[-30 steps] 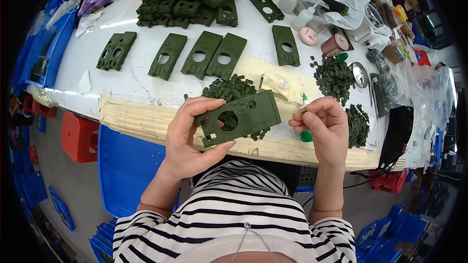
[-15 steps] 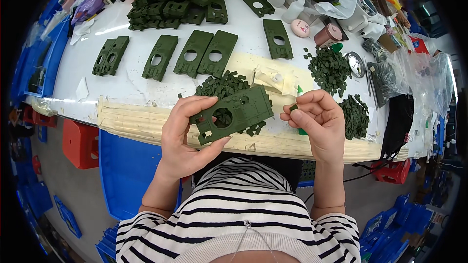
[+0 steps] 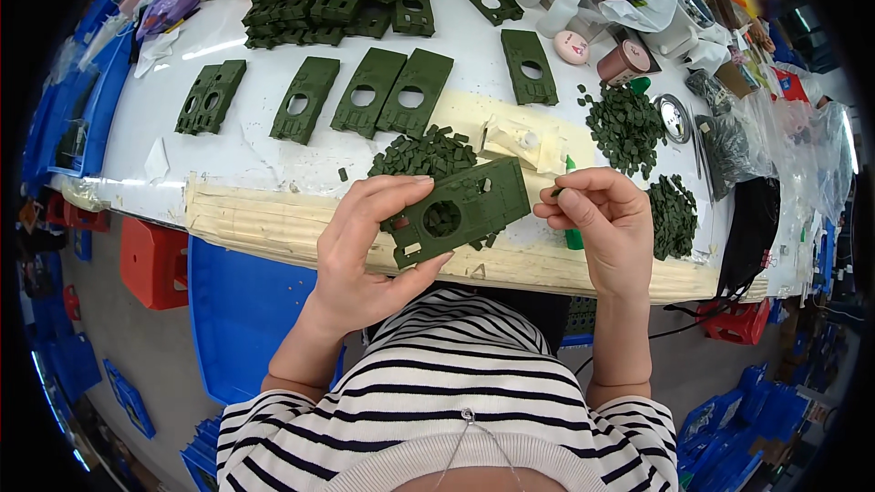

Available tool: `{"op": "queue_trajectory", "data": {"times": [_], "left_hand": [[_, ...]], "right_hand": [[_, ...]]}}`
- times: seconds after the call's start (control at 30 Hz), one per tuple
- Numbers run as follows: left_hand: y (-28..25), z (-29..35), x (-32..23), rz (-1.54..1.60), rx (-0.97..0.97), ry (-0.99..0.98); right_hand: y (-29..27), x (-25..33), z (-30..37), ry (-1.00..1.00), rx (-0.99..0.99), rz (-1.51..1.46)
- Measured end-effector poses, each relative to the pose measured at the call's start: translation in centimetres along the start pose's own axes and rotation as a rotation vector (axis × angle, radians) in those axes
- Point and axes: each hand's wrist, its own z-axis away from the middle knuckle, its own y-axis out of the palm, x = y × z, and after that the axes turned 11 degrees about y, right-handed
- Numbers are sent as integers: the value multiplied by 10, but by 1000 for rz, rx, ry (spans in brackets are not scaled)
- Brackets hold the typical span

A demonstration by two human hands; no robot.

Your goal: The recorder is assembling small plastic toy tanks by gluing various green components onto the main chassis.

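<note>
My left hand (image 3: 360, 241) grips a dark green plastic toy tank hull (image 3: 492, 211) by its left end, fingers along the far edge and thumb on the near edge. The hull is tilted, with a large round hole and a few small openings. Close to its right end, my right hand (image 3: 612, 228) pinches a tiny dark green piece (image 3: 557, 191) between thumb and fingertips. The piece is mostly covered by the fingers. Beneath and behind the hull lies a heap of small green pieces (image 3: 424, 151). A green-capped glue bottle (image 3: 573, 237) is partly hidden behind my right hand.
Two more heaps of green pieces (image 3: 624, 126) (image 3: 673, 219) lie at the right. Several similar hulls (image 3: 305, 96) stand in a row, with a stack of hulls (image 3: 337, 0) behind. A cream-coloured block (image 3: 524, 144) sits mid-table. A pink round tin (image 3: 571, 47) and plastic bags crowd the far right.
The hull in my left hand has moved a little to the right, closer to my right hand. My right hand keeps its pinch on the small piece. The whole view has shifted slightly.
</note>
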Motion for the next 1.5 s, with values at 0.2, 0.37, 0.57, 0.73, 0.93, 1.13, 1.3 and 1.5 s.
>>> {"op": "queue_trajectory", "data": {"times": [0.2, 0.37, 0.57, 0.73, 0.93, 1.13, 1.3, 1.5], "left_hand": [[4, -2, 0, -10, -8, 15], [4, -2, 0, -20, -14, 26], [6, -2, -1, -75, -20, 59], [8, -5, -4, -102, -13, 85], [12, -5, -6, -125, -10, 114], [11, -7, -3, -140, -7, 166], [12, -6, -3, -152, -11, 161], [13, -3, -2, -172, -12, 161]], "right_hand": [[7, 5, 2, -7, -64, 73], [8, 4, 2, -33, -117, 135], [6, 5, 2, -154, -47, 210], [14, 8, 2, -214, -63, 394], [22, 9, -2, -199, -15, 408], [22, 8, -7, -166, 10, 391], [23, 7, -11, -194, -2, 461], [24, 5, -13, -220, -9, 489]]}}
